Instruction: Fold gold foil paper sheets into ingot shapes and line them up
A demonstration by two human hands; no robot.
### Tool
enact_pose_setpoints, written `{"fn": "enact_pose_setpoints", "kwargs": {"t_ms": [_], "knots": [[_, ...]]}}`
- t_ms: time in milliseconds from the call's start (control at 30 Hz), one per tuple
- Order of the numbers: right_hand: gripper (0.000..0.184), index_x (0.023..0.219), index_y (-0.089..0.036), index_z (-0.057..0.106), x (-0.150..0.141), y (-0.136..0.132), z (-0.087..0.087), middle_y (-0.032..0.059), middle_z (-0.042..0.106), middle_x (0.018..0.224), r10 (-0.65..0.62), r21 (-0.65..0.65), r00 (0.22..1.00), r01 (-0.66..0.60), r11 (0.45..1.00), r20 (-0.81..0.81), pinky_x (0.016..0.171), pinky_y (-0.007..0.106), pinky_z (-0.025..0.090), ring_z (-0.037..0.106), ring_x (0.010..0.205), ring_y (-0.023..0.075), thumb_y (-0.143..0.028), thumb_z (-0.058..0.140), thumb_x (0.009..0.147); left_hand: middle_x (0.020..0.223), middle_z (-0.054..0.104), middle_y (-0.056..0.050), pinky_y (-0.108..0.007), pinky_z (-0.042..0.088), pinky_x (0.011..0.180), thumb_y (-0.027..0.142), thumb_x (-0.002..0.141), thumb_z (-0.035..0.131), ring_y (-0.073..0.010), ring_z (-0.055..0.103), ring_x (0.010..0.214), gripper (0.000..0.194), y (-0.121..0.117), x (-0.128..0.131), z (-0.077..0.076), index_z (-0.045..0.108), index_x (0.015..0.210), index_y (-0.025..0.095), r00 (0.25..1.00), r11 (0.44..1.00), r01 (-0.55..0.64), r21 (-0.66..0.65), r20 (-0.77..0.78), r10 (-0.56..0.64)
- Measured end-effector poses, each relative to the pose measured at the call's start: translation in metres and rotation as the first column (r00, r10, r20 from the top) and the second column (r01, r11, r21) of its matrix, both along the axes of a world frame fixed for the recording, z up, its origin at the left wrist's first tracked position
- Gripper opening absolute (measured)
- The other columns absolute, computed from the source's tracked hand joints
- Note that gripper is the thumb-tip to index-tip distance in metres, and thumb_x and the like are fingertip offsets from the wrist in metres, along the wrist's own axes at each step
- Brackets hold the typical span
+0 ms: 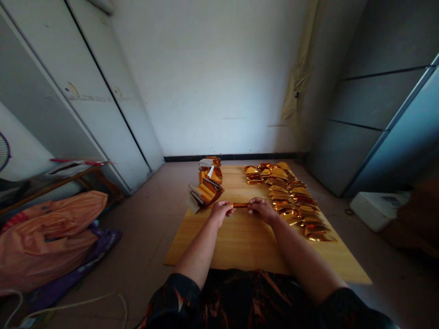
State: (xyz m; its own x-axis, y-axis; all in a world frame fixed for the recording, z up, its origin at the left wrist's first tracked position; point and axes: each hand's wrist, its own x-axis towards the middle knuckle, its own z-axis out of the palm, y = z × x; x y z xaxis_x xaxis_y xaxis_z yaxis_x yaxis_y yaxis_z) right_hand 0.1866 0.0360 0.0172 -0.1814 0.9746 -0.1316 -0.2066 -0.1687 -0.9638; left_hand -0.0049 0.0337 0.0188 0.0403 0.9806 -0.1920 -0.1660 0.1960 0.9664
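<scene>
A narrow strip of folded gold foil paper [240, 205] is stretched level between my two hands, just above the wooden board. My left hand [221, 212] is closed, pinching the strip's left end. At the right end, my right hand [261, 209] pinches it the same way. Left of my hands, loose stacks of gold foil paper sheets [207, 189] lie curled, some showing a grey-white back. To the right, several folded gold paper pieces [279, 194] are heaped in overlapping rows. My fingers hide the strip's two ends.
The wooden board [226, 249] lies low over the tiled floor. Beyond it rises a white wall [212, 82]. A pale cabinet [103, 91] stands left, a grey refrigerator [370, 100] right. A white box [372, 211] sits on the right; orange cloth or plastic [51, 233] is piled left.
</scene>
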Motion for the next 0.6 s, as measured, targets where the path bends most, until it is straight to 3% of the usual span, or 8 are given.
{"fn": "enact_pose_setpoints", "kwargs": {"t_ms": [233, 433, 600], "knots": [[0.032, 0.071, -0.019, 0.056, 0.0006, -0.0016, 0.0014, -0.0029, 0.063, 0.059, 0.012, -0.012, 0.999, -0.012, 1.000, 0.038, 0.050, 0.022, 0.042, 0.058, 0.051, 0.0118, -0.033, 0.076, 0.049, 0.057, 0.063, -0.003, -0.016, 0.036, 0.045, 0.026, 0.059, 0.073, -0.0072, 0.054, 0.048, 0.022, 0.0000, -0.0038, -0.0014, 0.060, 0.068, 0.011, 1.000, 1.000, 0.015, 0.014, 0.006, -0.016], [0.032, 0.073, -0.019, 0.054, -0.0023, -0.0034, 0.0017, -0.0057, 0.059, 0.056, -0.016, 0.111, 0.999, 0.013, 0.994, 0.030, 0.050, 0.022, 0.041, 0.056, 0.047, 0.0110, -0.034, 0.074, 0.052, 0.053, 0.061, -0.001, -0.016, 0.035, 0.044, 0.025, 0.062, 0.069, -0.0071, 0.053, 0.046, 0.018, 0.0006, 0.0016, -0.0030, 0.059, 0.068, 0.012, 0.997, 0.999, -0.041, 0.027, -0.065, 0.043], [0.031, 0.070, -0.019, 0.053, -0.0039, -0.0023, 0.0004, -0.0057, 0.058, 0.057, -0.049, 0.128, 0.999, 0.048, 0.991, 0.005, 0.050, 0.023, 0.042, 0.054, 0.045, 0.0100, -0.033, 0.074, 0.051, 0.054, 0.062, -0.001, -0.016, 0.035, 0.043, 0.023, 0.064, 0.066, -0.0070, 0.052, 0.045, 0.015, 0.0025, 0.0047, -0.0039, 0.059, 0.070, 0.011, 0.995, 0.996, -0.073, 0.054, -0.069, 0.077]]}}
